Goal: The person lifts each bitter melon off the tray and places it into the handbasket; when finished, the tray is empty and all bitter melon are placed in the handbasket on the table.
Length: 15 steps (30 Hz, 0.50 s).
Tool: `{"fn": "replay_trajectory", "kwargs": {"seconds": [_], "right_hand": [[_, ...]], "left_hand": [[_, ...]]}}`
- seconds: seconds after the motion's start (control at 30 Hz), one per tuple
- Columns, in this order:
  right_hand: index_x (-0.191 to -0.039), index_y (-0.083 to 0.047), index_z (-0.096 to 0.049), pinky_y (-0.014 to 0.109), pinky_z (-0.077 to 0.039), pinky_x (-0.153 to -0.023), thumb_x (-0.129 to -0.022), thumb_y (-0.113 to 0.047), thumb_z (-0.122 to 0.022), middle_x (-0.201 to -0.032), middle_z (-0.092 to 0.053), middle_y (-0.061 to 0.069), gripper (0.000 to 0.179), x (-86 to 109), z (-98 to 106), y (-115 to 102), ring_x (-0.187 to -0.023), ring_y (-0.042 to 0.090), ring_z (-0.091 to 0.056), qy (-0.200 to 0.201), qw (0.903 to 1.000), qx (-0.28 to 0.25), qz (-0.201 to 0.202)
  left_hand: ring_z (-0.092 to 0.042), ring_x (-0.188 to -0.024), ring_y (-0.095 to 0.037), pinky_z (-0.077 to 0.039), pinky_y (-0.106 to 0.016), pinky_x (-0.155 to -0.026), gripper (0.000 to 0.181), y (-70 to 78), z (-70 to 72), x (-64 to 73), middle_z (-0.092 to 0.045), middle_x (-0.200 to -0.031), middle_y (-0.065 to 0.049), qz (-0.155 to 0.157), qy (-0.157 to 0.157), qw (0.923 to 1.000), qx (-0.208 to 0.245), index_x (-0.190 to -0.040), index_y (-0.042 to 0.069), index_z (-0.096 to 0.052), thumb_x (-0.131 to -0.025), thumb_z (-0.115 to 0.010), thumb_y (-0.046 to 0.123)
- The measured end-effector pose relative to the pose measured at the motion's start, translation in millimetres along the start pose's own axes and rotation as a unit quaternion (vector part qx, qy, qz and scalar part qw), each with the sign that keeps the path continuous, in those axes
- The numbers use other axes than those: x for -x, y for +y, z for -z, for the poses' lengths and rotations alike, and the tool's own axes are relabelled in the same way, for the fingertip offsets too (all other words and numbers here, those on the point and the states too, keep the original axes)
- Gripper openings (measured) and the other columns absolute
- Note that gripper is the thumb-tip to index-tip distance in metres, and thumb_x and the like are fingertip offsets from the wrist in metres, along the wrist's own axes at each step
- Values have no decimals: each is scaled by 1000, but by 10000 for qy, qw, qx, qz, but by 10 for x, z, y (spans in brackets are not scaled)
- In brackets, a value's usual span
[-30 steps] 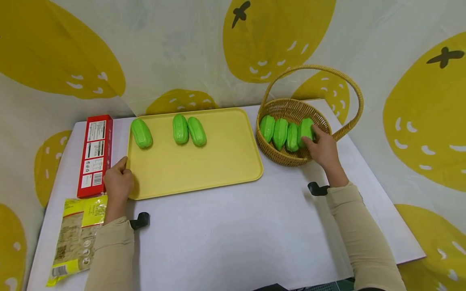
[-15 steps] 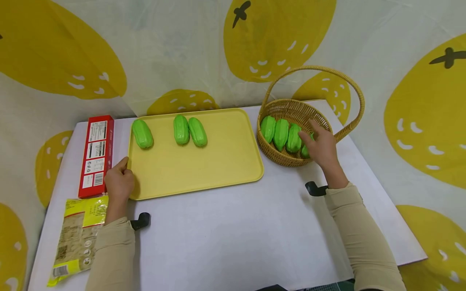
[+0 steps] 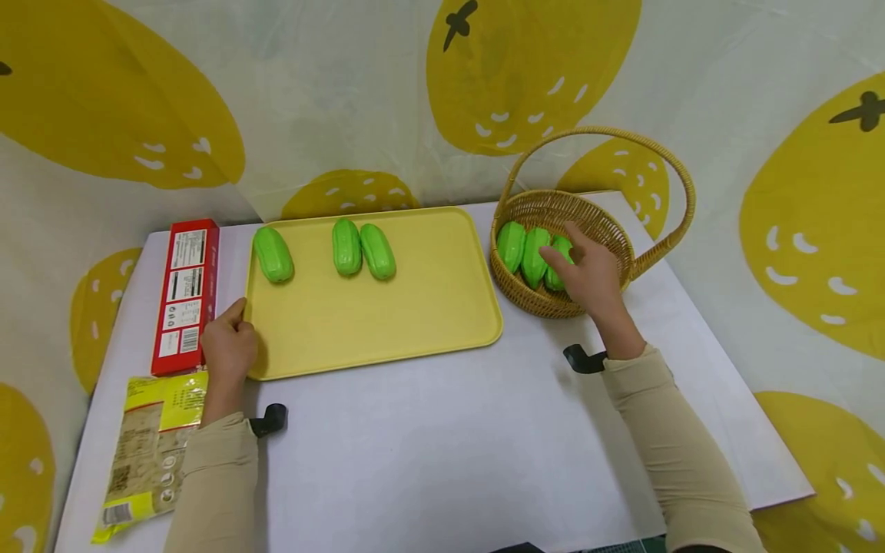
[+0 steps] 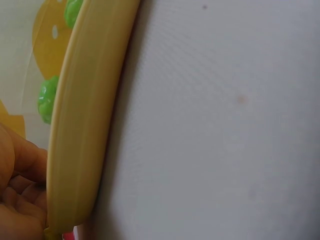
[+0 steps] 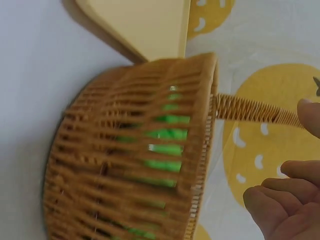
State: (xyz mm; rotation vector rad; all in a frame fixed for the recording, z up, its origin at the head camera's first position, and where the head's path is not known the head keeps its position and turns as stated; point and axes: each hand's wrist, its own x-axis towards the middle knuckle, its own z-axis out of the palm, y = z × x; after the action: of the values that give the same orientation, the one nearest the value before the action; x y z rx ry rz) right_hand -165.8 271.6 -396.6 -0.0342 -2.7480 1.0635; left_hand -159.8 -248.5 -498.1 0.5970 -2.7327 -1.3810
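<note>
On the yellow tray (image 3: 415,307) lie three green, ridged, oblong toy fruits: one by the left rim (image 3: 273,254), two side by side farther right (image 3: 347,247). My left hand (image 3: 230,347) grips the tray's left edge near its front corner; in the left wrist view the tray's side wall (image 4: 82,140) hides part of it. Over the wicker basket (image 3: 539,307) my right hand (image 3: 593,276) is raised with thumb and forefinger spread, holding nothing. Three green fruits (image 3: 535,257) show inside the basket; the hand hides the basket's right part.
A red box (image 3: 185,296) lies left of the tray, with a yellow food packet (image 3: 152,445) in front of it. The basket's tall handle (image 3: 681,184) arches up behind my right hand. White cloth (image 3: 415,461) covers the table, and a fruit-patterned sheet hangs behind.
My right hand has let go of the rightmost fruit in the basket, opened its fingers and moved up and left over the other fruits. My left hand stays at the tray.
</note>
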Motion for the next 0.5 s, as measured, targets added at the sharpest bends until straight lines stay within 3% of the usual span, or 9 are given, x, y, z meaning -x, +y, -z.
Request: {"fn": "replay_trajectory", "kwargs": {"seconds": [0.03, 0.1, 0.4, 0.5], "right_hand": [[-155, -1, -39, 57, -51, -104, -99, -35, -65, -158, -42, 22, 70, -10, -17, -10, -128, 48, -58, -48, 10000, -57, 15], [-155, -1, -38, 57, -48, -107, -99, -36, -65, -160, -38, 20, 72, -30, -55, -31, -133, 48, -53, -150, 9998, -128, 42], [-154, -2, -41, 55, -50, -106, -99, -35, -66, -158, -43, 19, 69, -86, -262, -219, -133, 44, -56, -371, 9982, -233, 406], [-154, -2, -41, 55, -51, -105, -98, -34, -67, -145, -55, 28, 69, -107, -337, -303, -129, 43, -59, -453, 9973, -282, 502]], "left_hand": [[-39, -149, -32, -36, -50, -121, 54, -1, 0, -1, -43, -157, -15, -1, -6, 10000, 4, -153, 14, -42, -100, -38, 4], [-40, -149, -32, -37, -50, -120, 54, -4, -1, -3, -44, -157, -15, -11, 10, 10000, 26, -153, 13, -43, -100, -38, 3], [-41, -148, -33, -37, -50, -120, 54, 0, 2, -4, -44, -156, -16, -43, 41, 10000, 10, -152, 11, -44, -100, -38, 3], [-42, -147, -33, -38, -50, -119, 54, -3, 6, -7, -46, -155, -16, -79, 75, 9999, 4, -152, 11, -45, -99, -38, 3]]}}
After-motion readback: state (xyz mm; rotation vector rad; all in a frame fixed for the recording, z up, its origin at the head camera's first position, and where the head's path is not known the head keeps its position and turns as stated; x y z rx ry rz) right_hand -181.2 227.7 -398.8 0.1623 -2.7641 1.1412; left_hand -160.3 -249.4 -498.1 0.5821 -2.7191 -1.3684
